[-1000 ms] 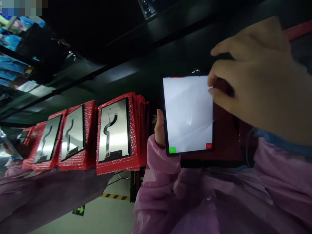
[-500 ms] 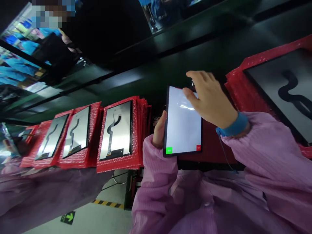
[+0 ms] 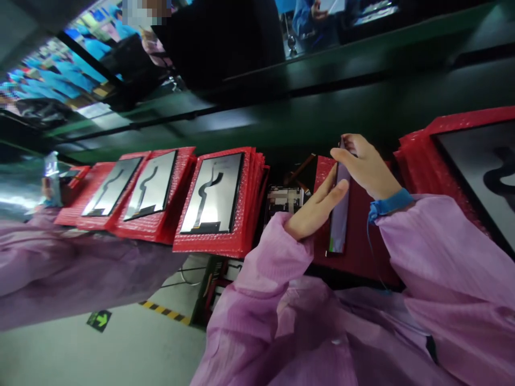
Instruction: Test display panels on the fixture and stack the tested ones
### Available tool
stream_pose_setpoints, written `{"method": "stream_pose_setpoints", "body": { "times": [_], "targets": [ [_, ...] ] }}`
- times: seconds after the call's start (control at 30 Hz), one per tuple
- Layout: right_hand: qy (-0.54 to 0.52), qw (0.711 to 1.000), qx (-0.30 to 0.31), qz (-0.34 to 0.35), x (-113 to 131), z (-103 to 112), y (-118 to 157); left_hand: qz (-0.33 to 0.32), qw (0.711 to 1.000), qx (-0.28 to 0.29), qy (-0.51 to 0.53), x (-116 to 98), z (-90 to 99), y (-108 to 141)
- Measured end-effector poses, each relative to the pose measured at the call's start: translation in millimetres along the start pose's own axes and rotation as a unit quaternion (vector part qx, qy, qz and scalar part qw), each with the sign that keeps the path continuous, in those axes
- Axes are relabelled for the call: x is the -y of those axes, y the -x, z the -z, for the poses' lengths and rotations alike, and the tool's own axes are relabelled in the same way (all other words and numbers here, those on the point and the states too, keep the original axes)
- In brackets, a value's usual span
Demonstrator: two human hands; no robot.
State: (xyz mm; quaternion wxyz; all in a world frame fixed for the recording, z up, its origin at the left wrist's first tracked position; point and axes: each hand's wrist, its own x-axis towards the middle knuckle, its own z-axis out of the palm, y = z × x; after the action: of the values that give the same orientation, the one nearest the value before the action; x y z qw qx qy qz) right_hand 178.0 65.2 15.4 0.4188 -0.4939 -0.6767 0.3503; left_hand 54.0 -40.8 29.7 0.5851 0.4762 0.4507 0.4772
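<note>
A tablet screen panel (image 3: 340,214) is tipped up nearly edge-on, its lit face turned to the right and showing a green patch at the lower end. My left hand (image 3: 314,209) grips it from the left, with the thumb over its face. At the far end, my right hand (image 3: 370,169) pinches the panel between thumb and fingers; a blue band circles that wrist. Below the panel lies a dark red mat (image 3: 366,241). An opened device with exposed inner parts (image 3: 284,198) is left of my left hand, partly covered by the sleeve.
On the left stand stacks of red bubble-wrap sleeves (image 3: 247,236) topped by screen panels (image 3: 213,195) with black flex cables. Another panel (image 3: 478,161) on red bubble wrap is at right. A co-worker's sleeve (image 3: 100,273) reaches in from the left. A dark green ledge (image 3: 362,102) runs behind.
The screen panel has turned from facing me to nearly edge-on. My right hand has closed on its far end, and my left thumb has come over its face. The view has shifted.
</note>
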Motion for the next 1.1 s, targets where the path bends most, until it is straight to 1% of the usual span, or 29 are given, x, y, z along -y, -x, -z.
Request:
{"method": "stream_pose_setpoints", "body": {
  "times": [0.07,0.1,0.13,0.17,0.2,0.23,0.3,0.33,0.4,0.5,0.57,0.63,0.77,0.9,1.1],
  "targets": [
    [-0.008,1.000,-0.007,0.005,-2,0,1,-0.079,0.992,-0.050,-0.087,10,11.2,12],
    [-0.010,1.000,-0.008,0.008,-3,0,1,-0.109,0.979,-0.089,-0.148,18,19.2,20],
    [-0.012,1.000,-0.008,0.011,-4,0,1,-0.123,0.958,-0.130,-0.224,28,28.5,28],
    [-0.012,1.000,-0.009,0.013,-5,0,1,-0.121,0.930,-0.169,-0.302,40,38.5,36],
    [-0.013,1.000,-0.011,0.015,-5,0,1,-0.107,0.900,-0.202,-0.372,53,48.7,43],
    [-0.014,1.000,-0.011,0.017,-6,0,1,-0.095,0.869,-0.220,-0.432,66,58.4,50],
    [-0.016,1.000,-0.011,0.019,-7,0,2,-0.079,0.819,-0.218,-0.525,90,73.9,60],
    [-0.018,1.000,-0.011,0.019,-6,0,2,-0.084,0.797,-0.210,-0.561,99,79.1,63],
    [-0.023,1.000,-0.014,0.016,-6,0,3,-0.104,0.756,-0.191,-0.618,110,84.0,66],
    [-0.027,0.999,-0.023,0.012,-4,-1,4,-0.117,0.698,-0.163,-0.687,110,82.0,66],
    [-0.028,0.999,-0.022,0.011,-4,-1,4,-0.102,0.671,-0.142,-0.720,106,78.5,64],
    [-0.027,0.999,-0.019,0.015,-3,0,4,-0.078,0.655,-0.127,-0.741,101,75.6,62],
    [-0.023,0.999,-0.023,0.023,-2,1,5,-0.036,0.639,-0.112,-0.760,98,73.2,60],
    [-0.014,0.999,-0.019,0.023,-2,1,6,-0.033,0.635,-0.108,-0.764,98,73.4,59],
    [-0.011,1.000,-0.009,0.023,-2,1,6,-0.040,0.630,-0.127,-0.765,101,72.0,57]
  ]
}}
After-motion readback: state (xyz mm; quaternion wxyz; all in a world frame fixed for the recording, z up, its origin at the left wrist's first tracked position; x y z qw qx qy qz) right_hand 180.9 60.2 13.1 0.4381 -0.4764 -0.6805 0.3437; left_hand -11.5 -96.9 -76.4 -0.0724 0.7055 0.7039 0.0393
